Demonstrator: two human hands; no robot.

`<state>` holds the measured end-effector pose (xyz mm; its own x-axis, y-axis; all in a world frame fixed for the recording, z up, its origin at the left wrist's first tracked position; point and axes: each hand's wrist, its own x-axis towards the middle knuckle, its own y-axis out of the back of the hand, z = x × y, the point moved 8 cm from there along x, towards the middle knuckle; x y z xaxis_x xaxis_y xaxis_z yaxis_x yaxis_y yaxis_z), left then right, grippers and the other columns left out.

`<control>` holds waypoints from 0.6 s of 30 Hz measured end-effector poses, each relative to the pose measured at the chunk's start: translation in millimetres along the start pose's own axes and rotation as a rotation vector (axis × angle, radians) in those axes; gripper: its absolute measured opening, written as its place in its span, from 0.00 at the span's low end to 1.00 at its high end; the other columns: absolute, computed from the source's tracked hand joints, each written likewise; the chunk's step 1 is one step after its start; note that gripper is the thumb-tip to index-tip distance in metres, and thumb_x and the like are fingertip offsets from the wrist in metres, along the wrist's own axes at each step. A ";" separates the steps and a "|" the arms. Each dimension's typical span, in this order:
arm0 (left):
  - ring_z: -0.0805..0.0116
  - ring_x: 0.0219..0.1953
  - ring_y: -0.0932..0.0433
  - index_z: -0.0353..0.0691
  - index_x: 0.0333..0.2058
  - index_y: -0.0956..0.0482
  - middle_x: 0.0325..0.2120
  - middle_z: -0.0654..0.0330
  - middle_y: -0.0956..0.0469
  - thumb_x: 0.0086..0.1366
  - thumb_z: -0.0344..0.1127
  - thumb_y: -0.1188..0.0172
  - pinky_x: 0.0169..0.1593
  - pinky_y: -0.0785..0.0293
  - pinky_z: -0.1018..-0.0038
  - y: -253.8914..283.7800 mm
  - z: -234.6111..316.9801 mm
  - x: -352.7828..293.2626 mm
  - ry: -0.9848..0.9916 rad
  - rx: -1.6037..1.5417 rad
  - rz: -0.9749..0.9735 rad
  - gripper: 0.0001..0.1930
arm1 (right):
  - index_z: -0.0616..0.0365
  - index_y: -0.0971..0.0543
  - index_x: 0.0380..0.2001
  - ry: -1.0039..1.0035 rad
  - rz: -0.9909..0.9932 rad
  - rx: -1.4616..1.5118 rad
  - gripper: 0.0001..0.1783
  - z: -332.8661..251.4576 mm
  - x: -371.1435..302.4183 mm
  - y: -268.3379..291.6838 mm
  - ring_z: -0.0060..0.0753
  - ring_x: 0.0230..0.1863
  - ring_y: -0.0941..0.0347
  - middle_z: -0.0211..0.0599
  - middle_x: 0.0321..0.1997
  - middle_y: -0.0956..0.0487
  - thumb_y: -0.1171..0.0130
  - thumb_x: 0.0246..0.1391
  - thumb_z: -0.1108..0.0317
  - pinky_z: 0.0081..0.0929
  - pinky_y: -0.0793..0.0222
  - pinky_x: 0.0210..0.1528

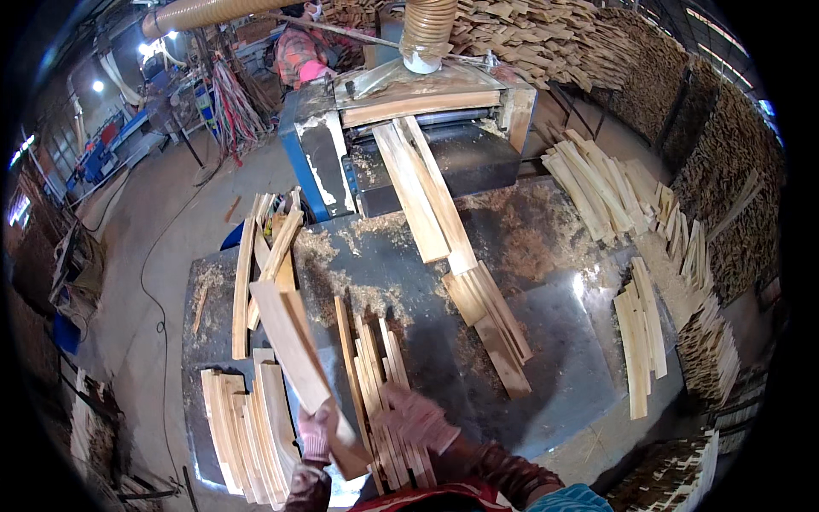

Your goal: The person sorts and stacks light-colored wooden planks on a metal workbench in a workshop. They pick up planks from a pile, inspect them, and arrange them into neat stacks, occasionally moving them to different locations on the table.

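Long, flat, pale-brown wooden board (288,346) sits in the left hand (315,433) (pink-and-white glove), gripped along its side toward the near end; it slants to 11 o'clock over the dark metal tabletop (559,363). Right hand (421,420), same glove type, is at 3 o'clock from the left, over narrow pale wooden strips (367,367); blurred, can't tell if it's closed on any. Handling, my guess: stiff, fairly light, not fragile, maybe slick with dust, edges may splinter; held by one end, the far end likely dips, so both long edges near mid-length look best. Stack of pale planks (229,427) at 9 o'clock, blue-and-grey boxy metal machine (414,111) between 12 and 1
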<state>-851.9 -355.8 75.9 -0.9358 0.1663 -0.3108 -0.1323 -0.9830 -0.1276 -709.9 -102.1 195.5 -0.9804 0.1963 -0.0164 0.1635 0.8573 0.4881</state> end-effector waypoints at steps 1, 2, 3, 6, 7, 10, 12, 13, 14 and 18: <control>0.62 0.38 0.18 0.37 0.51 0.25 0.39 0.57 0.17 0.57 0.35 0.31 0.42 0.21 0.68 28.4 -9.0 0.4 -0.044 0.136 0.056 0.24 | 0.61 0.36 0.66 0.025 0.124 0.004 0.36 6.0 8.5 25.9 0.46 0.69 0.38 0.54 0.70 0.38 0.44 0.62 0.50 0.36 0.42 0.69; 0.59 0.39 0.18 0.37 0.52 0.26 0.38 0.56 0.17 0.57 0.37 0.32 0.43 0.21 0.66 52.7 -0.5 -15.1 -0.132 0.520 0.152 0.24 | 0.63 0.37 0.67 0.089 0.306 -0.041 0.37 5.4 20.3 68.3 0.45 0.71 0.40 0.54 0.71 0.38 0.43 0.62 0.52 0.35 0.45 0.71; 0.57 0.40 0.18 0.36 0.53 0.27 0.39 0.54 0.17 0.57 0.37 0.33 0.43 0.21 0.65 79.1 -7.8 -25.4 0.075 0.873 0.223 0.26 | 0.63 0.39 0.67 0.038 0.406 -0.113 0.38 13.0 32.2 103.9 0.47 0.70 0.40 0.54 0.70 0.38 0.42 0.61 0.53 0.36 0.45 0.71; 0.52 0.44 0.20 0.36 0.56 0.30 0.43 0.50 0.20 0.57 0.37 0.33 0.47 0.23 0.61 148.1 -18.5 -77.0 0.299 1.405 0.353 0.29 | 0.62 0.43 0.69 0.027 0.663 -0.152 0.41 11.8 81.8 201.7 0.53 0.70 0.40 0.55 0.71 0.38 0.41 0.59 0.54 0.37 0.45 0.71; 0.51 0.45 0.21 0.36 0.57 0.31 0.45 0.49 0.22 0.57 0.37 0.34 0.48 0.24 0.60 157.8 -22.0 -87.9 0.249 1.426 0.394 0.30 | 0.61 0.46 0.70 -0.091 0.717 -0.200 0.43 44.8 92.7 222.2 0.53 0.70 0.40 0.55 0.71 0.39 0.41 0.59 0.54 0.37 0.45 0.71; 0.47 0.48 0.25 0.38 0.59 0.34 0.49 0.46 0.27 0.57 0.38 0.34 0.52 0.27 0.57 168.2 -19.2 -104.2 0.181 1.465 0.511 0.32 | 0.59 0.50 0.72 -0.375 0.682 -0.283 0.46 130.8 147.8 255.5 0.52 0.70 0.40 0.54 0.73 0.42 0.40 0.58 0.53 0.39 0.43 0.71; 0.45 0.51 0.27 0.39 0.61 0.35 0.52 0.44 0.30 0.57 0.39 0.35 0.54 0.29 0.55 159.7 -9.8 -99.5 0.136 1.459 0.554 0.34 | 0.58 0.50 0.72 -0.479 0.605 -0.258 0.47 169.5 174.2 255.1 0.51 0.70 0.40 0.54 0.72 0.42 0.40 0.57 0.52 0.39 0.42 0.70; 0.43 0.52 0.28 0.40 0.62 0.36 0.54 0.43 0.32 0.57 0.39 0.35 0.55 0.30 0.54 155.1 -3.2 -97.2 0.106 1.459 0.574 0.34 | 0.58 0.50 0.72 -0.495 0.568 -0.207 0.47 188.7 188.8 245.0 0.50 0.70 0.40 0.54 0.72 0.41 0.40 0.56 0.51 0.39 0.42 0.69; 0.42 0.53 0.29 0.40 0.63 0.37 0.56 0.42 0.33 0.57 0.40 0.35 0.57 0.31 0.53 145.5 6.2 -89.5 0.058 1.441 0.572 0.35 | 0.57 0.49 0.72 -0.509 0.537 -0.163 0.48 208.9 203.0 238.1 0.49 0.71 0.41 0.54 0.71 0.40 0.40 0.56 0.50 0.38 0.42 0.69; 0.45 0.52 0.29 0.42 0.66 0.42 0.59 0.40 0.36 0.59 0.38 0.37 0.55 0.30 0.52 78.1 43.4 -36.1 -0.236 1.254 0.381 0.38 | 0.55 0.26 0.58 -0.456 0.600 0.125 0.28 233.5 231.9 221.5 0.44 0.46 0.21 0.48 0.47 0.18 0.44 0.56 0.56 0.35 0.29 0.52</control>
<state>-842.5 -442.0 118.0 -0.9983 -0.0258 0.0526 0.0585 -0.3924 0.9179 -875.4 244.4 96.0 -0.5812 0.7996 -0.1514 0.6918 0.5834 0.4255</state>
